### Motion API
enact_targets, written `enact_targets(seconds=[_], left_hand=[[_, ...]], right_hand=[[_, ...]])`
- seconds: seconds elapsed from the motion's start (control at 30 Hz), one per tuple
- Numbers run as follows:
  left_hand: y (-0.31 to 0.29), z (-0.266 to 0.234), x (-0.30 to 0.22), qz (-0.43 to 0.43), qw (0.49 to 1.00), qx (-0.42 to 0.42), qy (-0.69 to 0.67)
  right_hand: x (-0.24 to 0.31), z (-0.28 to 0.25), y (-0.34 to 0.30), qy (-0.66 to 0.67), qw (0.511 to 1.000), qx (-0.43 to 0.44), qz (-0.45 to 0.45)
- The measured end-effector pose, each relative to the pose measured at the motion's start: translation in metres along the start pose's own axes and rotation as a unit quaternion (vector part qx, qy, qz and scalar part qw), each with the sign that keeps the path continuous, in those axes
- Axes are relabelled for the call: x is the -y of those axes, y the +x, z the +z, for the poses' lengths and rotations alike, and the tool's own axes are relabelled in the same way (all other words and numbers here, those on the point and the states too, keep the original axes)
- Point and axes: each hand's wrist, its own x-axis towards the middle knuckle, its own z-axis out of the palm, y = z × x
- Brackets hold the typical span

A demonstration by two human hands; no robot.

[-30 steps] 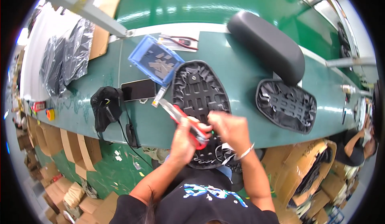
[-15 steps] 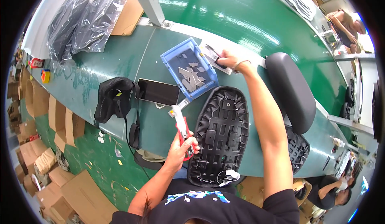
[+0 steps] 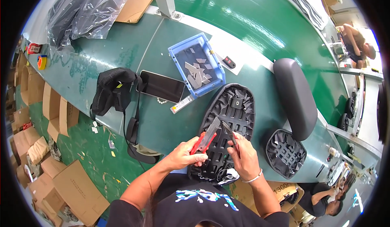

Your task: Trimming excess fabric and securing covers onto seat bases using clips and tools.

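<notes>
Over a black seat cushion [image 3: 242, 113] lying upside down, my two hands are close together. My left hand [image 3: 185, 156] is closed round the red handle of a utility knife [image 3: 209, 133], its wide grey blade pointing up and away. In my right hand [image 3: 245, 158] is a dark pliers-like tool [image 3: 230, 132], its tip near the blade tip. The cushion's underside shows a ribbed plastic base and gathered black cover. A crumpled white piece [image 3: 230, 175] lies at its near end. Beyond stands a blue bin [image 3: 221, 74] with grey flat pieces inside.
A second utility knife [image 3: 228, 62] lies behind the bin. Left are a phone [image 3: 161, 86], a slim labelled case [image 3: 181, 104] and a black strapped pouch [image 3: 111, 91]. Right are a black padded seat [image 3: 295, 97] and a smaller upturned cushion [image 3: 285, 154]. Cardboard boxes [image 3: 81, 186] are on the floor.
My right hand has come back from beside the blue bin with the dark tool. My left hand has moved right, bringing the knife over the cushion. The slim case shows fully now.
</notes>
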Motion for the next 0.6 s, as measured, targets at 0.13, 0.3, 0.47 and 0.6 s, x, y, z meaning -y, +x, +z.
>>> enact_targets(seconds=[0.13, 0.3, 0.47, 0.6], left_hand=[[-0.003, 0.002, -0.001, -0.004, 1.000, -0.015, 0.017], [-0.006, 0.005, -0.003, 0.010, 0.999, -0.018, 0.030], [-0.009, 0.007, -0.003, -0.042, 0.998, 0.019, -0.044], [-0.016, 0.000, -0.005, -0.088, 0.991, 0.046, -0.094]], right_hand=[[-0.001, 0.002, -0.004, -0.075, 0.994, -0.009, -0.079], [0.011, 0.002, -0.005, -0.027, 0.999, 0.025, -0.010], [0.012, 0.002, -0.012, 0.082, 0.983, 0.124, 0.108], [0.014, 0.000, -0.010, 0.445, 0.821, 0.201, 0.295]])
